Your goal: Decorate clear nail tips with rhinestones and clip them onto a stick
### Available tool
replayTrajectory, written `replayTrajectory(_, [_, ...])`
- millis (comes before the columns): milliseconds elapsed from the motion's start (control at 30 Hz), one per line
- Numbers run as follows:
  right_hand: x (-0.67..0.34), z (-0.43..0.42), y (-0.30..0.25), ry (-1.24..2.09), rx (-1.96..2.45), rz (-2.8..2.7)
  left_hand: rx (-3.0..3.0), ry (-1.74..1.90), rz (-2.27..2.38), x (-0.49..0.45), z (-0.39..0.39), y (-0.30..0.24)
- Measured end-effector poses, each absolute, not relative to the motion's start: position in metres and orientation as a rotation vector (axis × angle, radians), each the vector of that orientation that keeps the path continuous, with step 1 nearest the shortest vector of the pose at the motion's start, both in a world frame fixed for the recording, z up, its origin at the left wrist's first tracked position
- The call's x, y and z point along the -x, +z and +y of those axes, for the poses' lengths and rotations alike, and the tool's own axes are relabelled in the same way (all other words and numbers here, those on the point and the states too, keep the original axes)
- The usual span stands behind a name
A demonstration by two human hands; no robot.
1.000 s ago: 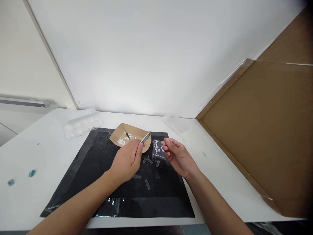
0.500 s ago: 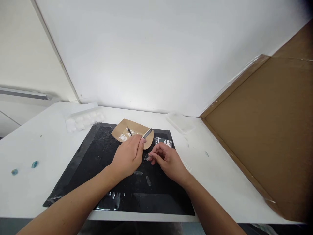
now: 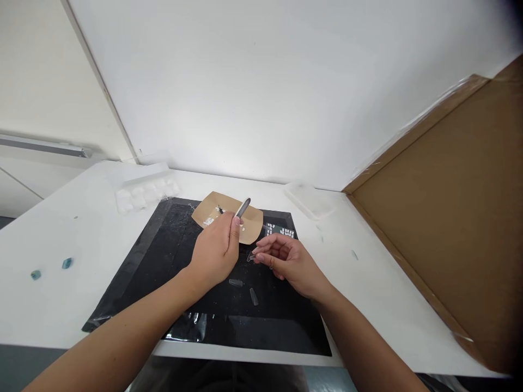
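Closed around a slim grey-and-white tool shaped like a nail file (image 3: pixel 243 208), my left hand (image 3: pixel 216 247) hovers over the near side of a brown paper tray (image 3: pixel 255 226). White flakes lie in that tray, along with a small dark item. My right hand (image 3: pixel 288 261) pinches a clear false nail tip (image 3: pixel 250 256) between thumb and forefinger, just right of the left hand. Below the hands, two more clear nail tips, one lying sideways (image 3: pixel 236 283) and one slanted (image 3: pixel 254 296), rest on the black mat (image 3: pixel 212 305).
A small dark card with white squares (image 3: pixel 280 231) lies behind my right hand. White plastic trays stand at the back left (image 3: pixel 147 190) and back right (image 3: pixel 308 200). Two teal pieces (image 3: pixel 67 263) lie at left. A cardboard panel (image 3: pixel 441 218) rises on the right.
The view has shifted a little. My right hand has moved slightly away from the left, its fingers more extended around the nail tip. The left hand keeps its hold on the tool.
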State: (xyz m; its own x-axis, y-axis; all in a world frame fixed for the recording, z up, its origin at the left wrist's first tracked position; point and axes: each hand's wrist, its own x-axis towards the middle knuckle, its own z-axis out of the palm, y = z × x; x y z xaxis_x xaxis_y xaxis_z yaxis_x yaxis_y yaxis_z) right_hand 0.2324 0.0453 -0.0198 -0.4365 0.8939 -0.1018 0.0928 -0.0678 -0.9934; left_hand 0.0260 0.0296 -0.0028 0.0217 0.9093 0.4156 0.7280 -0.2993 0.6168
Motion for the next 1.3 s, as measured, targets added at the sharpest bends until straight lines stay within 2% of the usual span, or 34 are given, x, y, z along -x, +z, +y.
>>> replayTrajectory(600, [-0.232,0.042,-0.022,1.412,1.102,-1.942,-2.055,1.103,1.626,-0.026,0.032,-0.005])
replayTrajectory(833, [-0.230,0.044,-0.030,0.876,1.024,-1.805,-2.075,0.963,1.424,-0.029,0.030,-0.003])
replayTrajectory(1000, [-0.227,0.050,-0.033,0.776,0.952,-1.700,-2.012,0.911,1.187,-0.033,0.029,-0.003])
replayTrajectory(1167, [-0.226,0.055,-0.037,0.674,0.940,-1.631,-1.862,0.916,1.191,-0.033,0.031,-0.009])
replayTrajectory(1300, [-0.226,0.055,-0.039,0.599,1.023,-1.686,-2.045,0.852,1.262,-0.029,0.033,-0.004])
